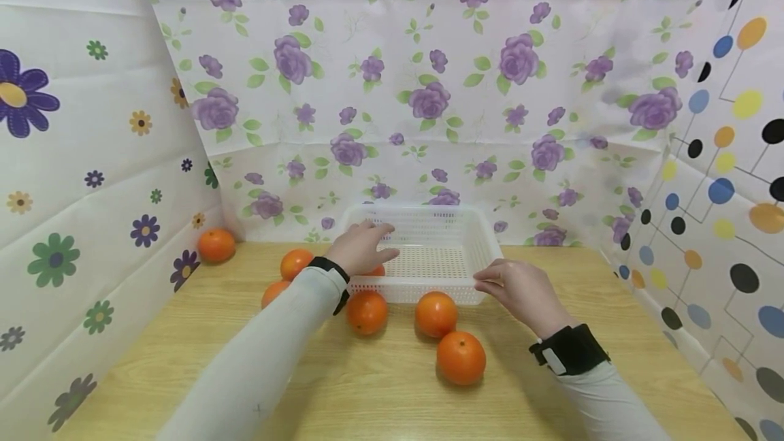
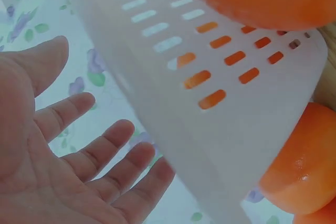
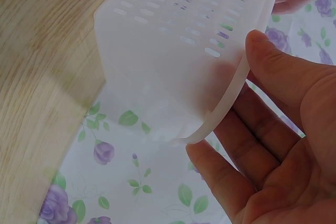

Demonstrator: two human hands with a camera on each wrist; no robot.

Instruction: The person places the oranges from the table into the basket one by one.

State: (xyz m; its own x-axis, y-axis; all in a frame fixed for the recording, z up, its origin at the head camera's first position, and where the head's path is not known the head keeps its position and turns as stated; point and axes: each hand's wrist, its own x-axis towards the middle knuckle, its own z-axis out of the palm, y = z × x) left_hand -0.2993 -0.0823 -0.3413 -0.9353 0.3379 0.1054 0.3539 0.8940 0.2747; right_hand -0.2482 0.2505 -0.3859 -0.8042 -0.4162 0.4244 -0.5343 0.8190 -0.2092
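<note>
A white plastic basket (image 1: pixel 422 289) with slotted walls stands on the table against the back cloth. My right hand (image 1: pixel 520 291) pinches its rim at the front right corner, thumb on one side and fingers on the other in the right wrist view. Above the basket's left part is my left hand (image 1: pixel 360 248), its fingers spread and holding nothing. One orange (image 1: pixel 376 271) shows in the basket beneath that hand, mostly hidden by it. Just in front of the basket lie a left orange (image 1: pixel 367 313), a middle orange (image 1: pixel 436 314) and a nearer orange (image 1: pixel 461 358).
Two oranges sit left of the basket, a rear one (image 1: pixel 297 264) and a front one (image 1: pixel 273 293) partly behind my left sleeve. Another orange (image 1: pixel 216 246) lies at the far left corner. Patterned cloths (image 1: pixel 398 121) enclose the wooden table (image 1: pixel 367 393) at the back and sides.
</note>
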